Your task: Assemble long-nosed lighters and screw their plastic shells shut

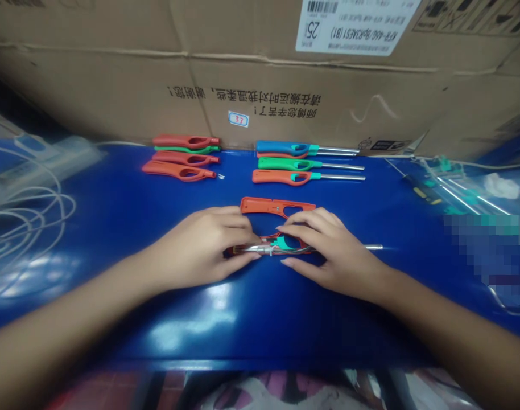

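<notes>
Looking down at two bare hands meeting mid-table over an open lighter body (281,246) — orange shell w/ teal trigger, lying flat on the blue table (260,319), its metal tube (373,247) poking out to the right. L hand (204,245) comes in from lower left, forearm low over the table, palm down, fingers curled in; thumb and fingertips pinch the body's left end. R hand (328,250) mirrors it from lower right, knuckles arched, index finger above the trigger and thumb below, closed lightly on that end. Just beyond the fingertips lies a loose orange shell half (277,206). Further back: a row of finished lighters (306,165) w/ metal tubes at centre-right, and a cluster of empty orange and green shells (183,156) at centre-left — both in front of a cardboard box (115,85). White cable (25,222) coils at far left.
</notes>
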Action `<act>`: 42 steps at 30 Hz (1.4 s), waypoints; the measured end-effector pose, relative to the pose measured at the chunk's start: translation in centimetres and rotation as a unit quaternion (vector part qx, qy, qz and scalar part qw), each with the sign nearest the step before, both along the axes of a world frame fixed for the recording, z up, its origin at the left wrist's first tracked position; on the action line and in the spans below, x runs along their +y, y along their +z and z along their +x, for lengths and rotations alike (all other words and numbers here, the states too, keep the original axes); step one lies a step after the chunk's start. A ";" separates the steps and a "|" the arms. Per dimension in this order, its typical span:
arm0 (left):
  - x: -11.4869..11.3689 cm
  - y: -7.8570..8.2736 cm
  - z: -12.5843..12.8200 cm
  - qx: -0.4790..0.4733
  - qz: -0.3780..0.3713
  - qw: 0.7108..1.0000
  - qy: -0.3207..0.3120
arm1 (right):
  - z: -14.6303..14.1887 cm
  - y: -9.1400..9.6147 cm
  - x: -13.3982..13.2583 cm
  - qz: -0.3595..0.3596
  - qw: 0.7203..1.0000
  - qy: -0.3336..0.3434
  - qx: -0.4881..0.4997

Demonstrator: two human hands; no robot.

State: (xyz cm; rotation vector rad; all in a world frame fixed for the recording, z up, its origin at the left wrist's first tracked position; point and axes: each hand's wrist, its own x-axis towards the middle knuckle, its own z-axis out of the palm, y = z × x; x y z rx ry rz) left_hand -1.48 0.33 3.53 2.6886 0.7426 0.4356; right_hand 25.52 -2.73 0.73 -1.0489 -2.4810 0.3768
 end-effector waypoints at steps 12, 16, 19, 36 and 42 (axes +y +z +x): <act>0.0 0.3 -0.4 0.075 -0.025 0.996 0.031 | 0.1 0.0 0.0 0.009 0.996 0.009 -0.087; 0.0 0.4 -0.6 0.082 -0.026 0.996 0.039 | 0.2 0.2 -0.1 0.006 0.996 0.008 -0.093; 0.0 0.5 -0.6 0.079 -0.038 0.995 0.043 | 0.2 0.2 -0.1 0.013 0.995 0.010 -0.097; -0.7 0.0 -0.1 0.043 -0.052 0.997 0.038 | -0.2 0.3 -0.2 0.040 0.998 0.035 -0.038; -1.4 -1.3 0.6 0.008 -0.035 0.998 0.044 | -0.5 -0.1 -0.1 0.015 1.000 0.013 -0.004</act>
